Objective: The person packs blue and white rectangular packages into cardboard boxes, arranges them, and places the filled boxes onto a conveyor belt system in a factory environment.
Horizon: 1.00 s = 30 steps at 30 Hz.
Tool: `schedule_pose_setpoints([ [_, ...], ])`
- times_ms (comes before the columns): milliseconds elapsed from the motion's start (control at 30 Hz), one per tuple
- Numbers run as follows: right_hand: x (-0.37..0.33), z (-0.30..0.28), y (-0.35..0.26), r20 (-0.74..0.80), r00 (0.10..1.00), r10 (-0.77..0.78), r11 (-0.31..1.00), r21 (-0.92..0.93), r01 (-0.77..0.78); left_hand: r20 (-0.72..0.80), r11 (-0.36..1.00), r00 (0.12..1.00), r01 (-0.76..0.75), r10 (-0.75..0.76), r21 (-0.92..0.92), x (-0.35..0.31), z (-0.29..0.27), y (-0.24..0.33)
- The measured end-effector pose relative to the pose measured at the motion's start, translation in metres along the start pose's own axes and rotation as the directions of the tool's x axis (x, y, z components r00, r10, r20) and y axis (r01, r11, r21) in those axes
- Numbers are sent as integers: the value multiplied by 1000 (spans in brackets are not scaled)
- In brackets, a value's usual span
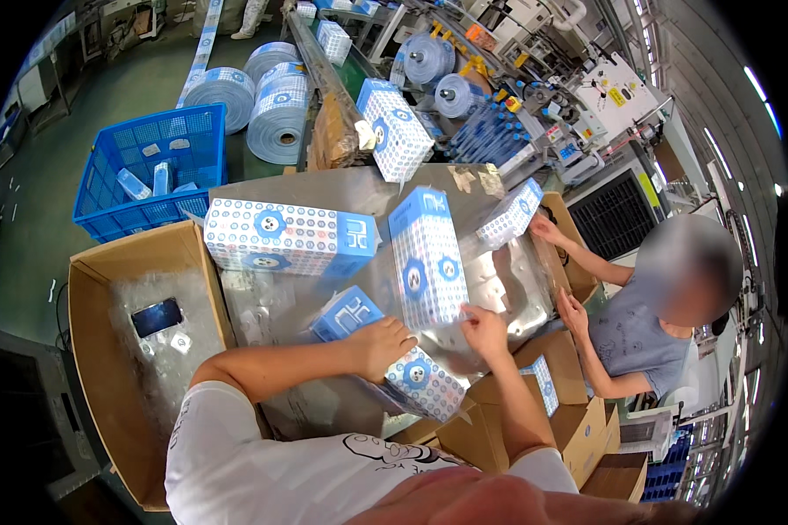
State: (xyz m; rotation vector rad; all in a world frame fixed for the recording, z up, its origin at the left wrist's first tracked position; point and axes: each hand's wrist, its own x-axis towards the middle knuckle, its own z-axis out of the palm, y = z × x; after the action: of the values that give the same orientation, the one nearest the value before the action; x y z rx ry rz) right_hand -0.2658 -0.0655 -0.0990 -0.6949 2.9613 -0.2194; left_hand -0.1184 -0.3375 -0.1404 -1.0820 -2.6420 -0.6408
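Observation:
My left hand (378,348) lies over the middle of a long blue-and-white plastic-wrapped pack (425,378), its fingers curled round the top. This pack slants across the near part of the table, close to my body. At the near lower corner of a second pack (429,262), my right hand (483,332) is closed, thumb and fingertips pinching its wrapping. A third pack (280,236) of the same print lies crosswise at the left, beside the carton. Loose clear film sticks out from the near pack's end.
At the right a co-worker's hand (547,229) touches another pack (512,214). An open carton (214,289) with clear film and a phone stands at my left; more cartons (578,429) stand right. Behind are a blue crate (149,214), film rolls (280,114) and a conveyor with packs.

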Motion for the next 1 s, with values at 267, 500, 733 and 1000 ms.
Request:
schedule_pose_setpoints([
  [267,70,34,-52,-10,940,342,927,168,-335,24,999,999,37,-37,29,11,21,48],
  [500,-40,-41,-6,-299,930,-213,892,329,310,-183,996,983,2,-18,-90,23,7,114],
  [733,-258,-170,40,-341,875,-344,864,250,437,161,849,931,-214,327,-484,117,56,280],
  [1000,-397,92,108,-23,989,144,942,310,-130,920,893,287,-433,268,-125,77,229,298],
])
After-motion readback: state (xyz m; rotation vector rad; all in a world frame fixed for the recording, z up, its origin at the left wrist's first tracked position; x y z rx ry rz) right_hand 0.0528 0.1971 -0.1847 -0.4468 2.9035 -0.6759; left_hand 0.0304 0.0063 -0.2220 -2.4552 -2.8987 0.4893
